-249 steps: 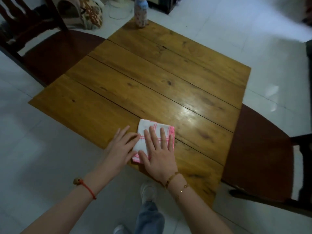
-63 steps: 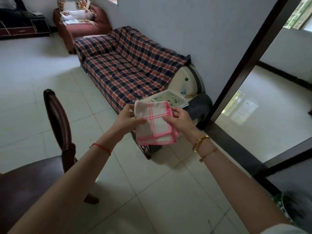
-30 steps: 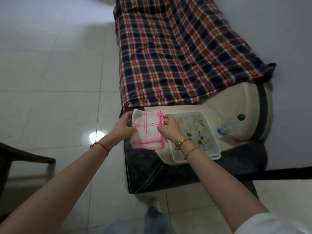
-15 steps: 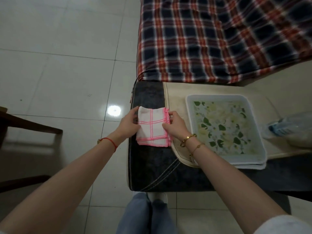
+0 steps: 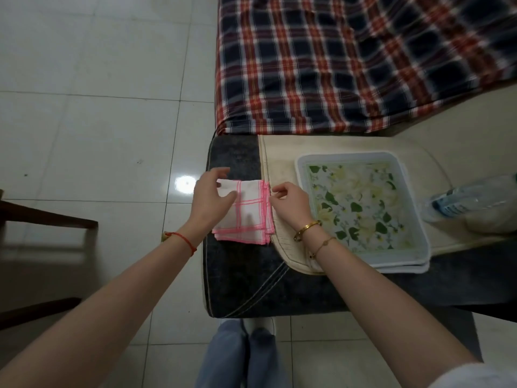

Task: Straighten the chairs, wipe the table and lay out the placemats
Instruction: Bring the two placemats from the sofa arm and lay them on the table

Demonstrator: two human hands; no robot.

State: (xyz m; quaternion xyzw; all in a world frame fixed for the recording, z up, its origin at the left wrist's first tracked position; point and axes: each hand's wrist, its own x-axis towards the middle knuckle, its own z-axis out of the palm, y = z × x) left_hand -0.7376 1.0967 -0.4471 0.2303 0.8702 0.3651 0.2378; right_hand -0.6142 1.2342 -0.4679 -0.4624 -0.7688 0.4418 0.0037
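Pink-striped cloth [image 5: 247, 217]: folded into a square, down flat on the dark sofa arm [image 5: 237, 275], right edge against the cream panel [image 5: 282, 163].
Left hand [image 5: 209, 201]: thumb on top, fingers curved round the far-left corner, gripping lightly.
Right hand [image 5: 289, 204]: fingers curled, tips pinching the pink right edge, apparently.
Cloth handling: soft, light, floppy; likely to fall open if lifted by one corner, so best taken across the folded layers, both sides at once.
Placemats [image 5: 361, 208]: floral, pale-rimmed, stacked on the cream panel, near the cloth on its right, not touching it.
Placemat handling: probably thin, bendy, a touch slick; best lifted from the near edge, layers visible there, whole stack together.
Count: one cloth; one placemat stack, a few layers showing at the near-right corner, exact number impossible to tell; one plastic bottle [image 5: 470, 201] on its side; one dark chair [image 5: 47, 218], partly in view; two hands.
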